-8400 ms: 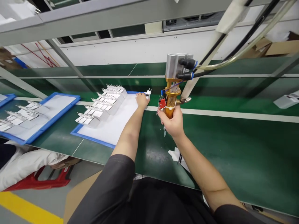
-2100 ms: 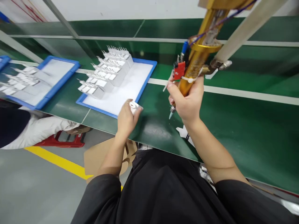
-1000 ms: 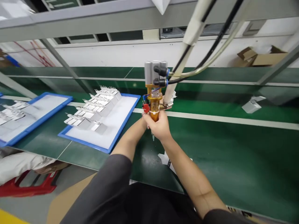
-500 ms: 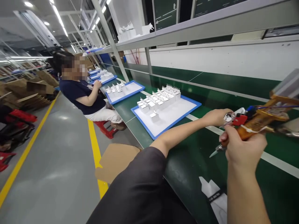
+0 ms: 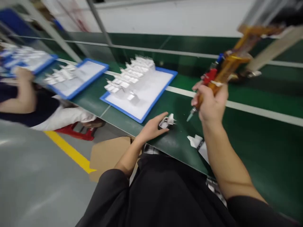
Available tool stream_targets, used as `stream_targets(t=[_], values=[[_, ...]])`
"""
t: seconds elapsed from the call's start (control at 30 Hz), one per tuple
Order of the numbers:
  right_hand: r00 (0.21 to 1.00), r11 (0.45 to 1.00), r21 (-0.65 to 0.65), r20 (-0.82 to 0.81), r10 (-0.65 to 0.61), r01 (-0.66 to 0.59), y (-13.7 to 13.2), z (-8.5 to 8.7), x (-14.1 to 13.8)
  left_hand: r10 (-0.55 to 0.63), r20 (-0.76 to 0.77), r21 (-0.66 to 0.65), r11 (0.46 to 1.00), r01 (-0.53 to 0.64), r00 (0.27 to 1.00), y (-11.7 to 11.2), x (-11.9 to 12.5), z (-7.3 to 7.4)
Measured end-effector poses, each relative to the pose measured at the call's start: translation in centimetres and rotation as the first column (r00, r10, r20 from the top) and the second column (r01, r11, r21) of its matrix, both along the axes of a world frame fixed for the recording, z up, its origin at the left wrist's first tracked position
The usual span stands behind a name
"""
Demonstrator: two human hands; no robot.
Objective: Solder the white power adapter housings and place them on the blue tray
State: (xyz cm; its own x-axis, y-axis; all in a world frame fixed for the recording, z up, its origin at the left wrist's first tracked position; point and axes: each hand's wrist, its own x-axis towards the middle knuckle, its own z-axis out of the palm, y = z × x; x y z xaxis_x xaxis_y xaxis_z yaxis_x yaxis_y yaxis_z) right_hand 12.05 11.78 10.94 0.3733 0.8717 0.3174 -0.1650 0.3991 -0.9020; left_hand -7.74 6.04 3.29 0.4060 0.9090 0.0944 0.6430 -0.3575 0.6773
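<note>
My left hand (image 5: 151, 128) grips a small white plastic housing (image 5: 163, 123) between thumb and fingers, just above the green bench. An upright white piece with thin metal prongs shows at the housing's right side. Wrapped round an amber glue dispenser (image 5: 219, 78) is my right hand (image 5: 214, 102). A red part (image 5: 210, 75) sits near its fingers, and the pale nozzle (image 5: 190, 116) points down and left, apart from the housing. Beside my right forearm, a white cloth or paper piece (image 5: 194, 142) with a black band lies on the bench.
A blue-rimmed tray (image 5: 144, 117) with rows of similar white housings lies left of my hands. Further left is another such tray (image 5: 77, 92). A co-worker's arm (image 5: 23, 91) is at the far left. Cardboard (image 5: 107, 153) stands below the bench edge (image 5: 165, 154).
My view has turned downward and right. The hands, close together before, are now apart: the left with the housing low over the bench, the right with the dispenser beyond it.
</note>
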Motion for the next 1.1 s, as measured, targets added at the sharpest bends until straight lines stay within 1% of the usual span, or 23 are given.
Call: stream_targets(t=[0.03,0.1,0.17,0.2,0.23,0.27,0.33,0.4,0.43,0.5,0.6,0.67,0.73,0.87,0.97,1.1], values=[[1.0,1.0,0.014,0.004,0.017,-0.017,0.1,-0.1,-0.1,0.011,0.027,0.047,0.999,-0.012,1.0,-0.4,0.1,-0.7],[0.994,0.99,0.096,-0.019,0.106,-0.104,0.2,-0.2,-0.4,-0.016,0.027,0.199,0.98,0.01,1.0,-0.9,0.7,-1.8],[0.985,0.974,0.145,0.001,0.173,-0.172,-0.2,-0.2,-0.8,-0.058,-0.039,0.367,0.928,0.068,0.998,-1.4,1.4,-2.5],[0.981,0.969,0.158,0.02,0.191,-0.192,-0.5,-0.2,-1.0,-0.064,-0.066,0.427,0.9,0.087,0.996,-1.5,1.7,-2.8],[0.979,0.965,0.165,0.043,0.201,-0.205,-0.8,-0.2,-1.2,-0.06,-0.073,0.461,0.883,0.088,0.995,-1.6,2.0,-2.9],[0.977,0.963,0.17,0.068,0.201,-0.21,-1.1,-0.2,-1.3,-0.046,-0.055,0.467,0.882,0.066,0.997,-1.6,2.1,-3.0],[0.975,0.964,0.172,0.116,0.187,-0.205,-1.6,-0.2,-1.5,0.013,0.044,0.401,0.916,-0.03,0.999,-1.6,2.2,-3.2],[0.973,0.965,0.166,0.148,0.178,-0.201,-1.9,-0.2,-1.7,0.091,0.139,0.265,0.956,-0.126,0.986,-1.5,2.1,-3.4],[0.972,0.966,0.163,0.158,0.176,-0.202,-2.0,-0.1,-1.7,0.127,0.157,0.205,0.966,-0.159,0.979,-1.5,2.0,-3.5],[0.969,0.966,0.157,0.167,0.181,-0.207,-2.2,0.1,-1.9,0.163,0.117,0.145,0.973,-0.18,0.98,-1.4,2.1,-3.6],[0.976,0.963,0.182,0.128,0.178,-0.2,-2.5,0.5,-2.1,0.169,-0.021,0.143,0.976,-0.164,0.985,-1.3,2.7,-3.6],[0.98,0.959,0.208,0.096,0.176,-0.192,-2.7,0.6,-2.2,0.159,-0.06,0.125,0.981,-0.151,0.985,-1.5,3.2,-3.4],[0.981,0.961,0.21,0.111,0.161,-0.182,-2.8,0.6,-2.2,0.158,-0.036,0.09,0.984,-0.154,0.987,-1.8,3.6,-3.1],[0.967,0.974,0.181,0.24,0.088,-0.134,-2.9,0.3,-2.3,0.188,0.104,0.034,0.981,-0.192,0.977,-2.4,3.9,-2.7],[0.961,0.973,0.205,0.273,0.05,-0.108,-3.0,0.1,-2.3,0.176,0.145,0.08,0.979,-0.189,0.974,-2.4,3.7,-2.3],[0.964,0.966,0.238,0.264,0.036,-0.101,-2.8,-0.1,-2.4,0.134,0.103,0.177,0.973,-0.151,0.986,-2.2,3.1,-1.5]])
